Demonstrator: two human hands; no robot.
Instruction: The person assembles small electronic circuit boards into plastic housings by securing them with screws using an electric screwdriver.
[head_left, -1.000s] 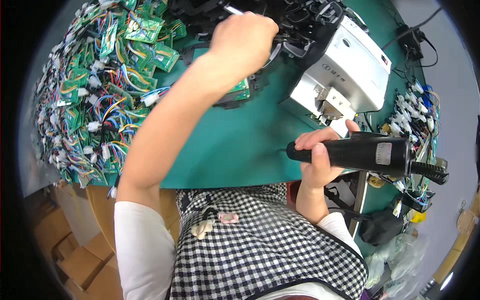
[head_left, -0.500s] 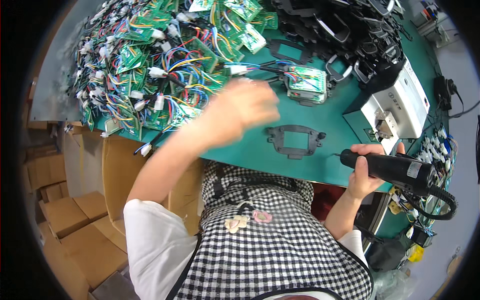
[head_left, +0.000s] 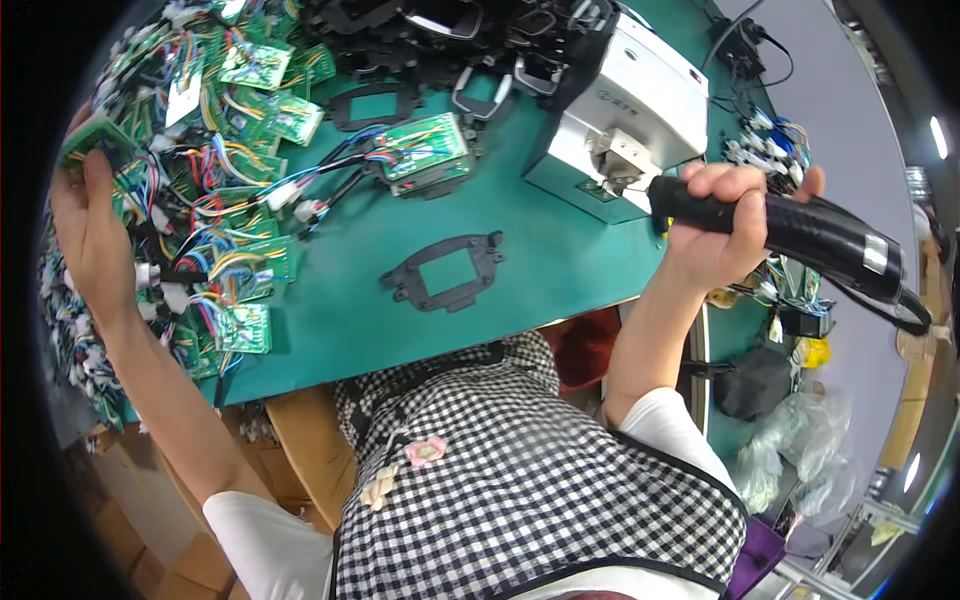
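Clearly, the right hand (head_left: 722,228) gripped a black electric screwdriver (head_left: 815,237) — pale label (head_left: 875,254) toward its rear — beside a silver machine (head_left: 655,90) with dark lettering; the left hand (head_left: 92,225) pinched a green circuit board (head_left: 101,132) at the wired-board pile (head_left: 255,64).

From my end this reads as an electronics assembly workshop. I've got a green-topped workbench (head_left: 345,345) carrying a big heap of green circuit boards with multicoloured wires and white plugs (head_left: 240,205) — batch quantities — plus a pile of black moulded plastic frames (head_left: 400,45). Also a silver box-shaped metal machine (head_left: 655,90), with a black cylindrical corded hand tool (head_left: 835,240) held near its front. Brown cardboard boxes (head_left: 205,565) below bench level, clear crumpled plastic bags (head_left: 800,445) at right. Wearer's in a black-and-white checked apron (head_left: 530,480) — workwear.
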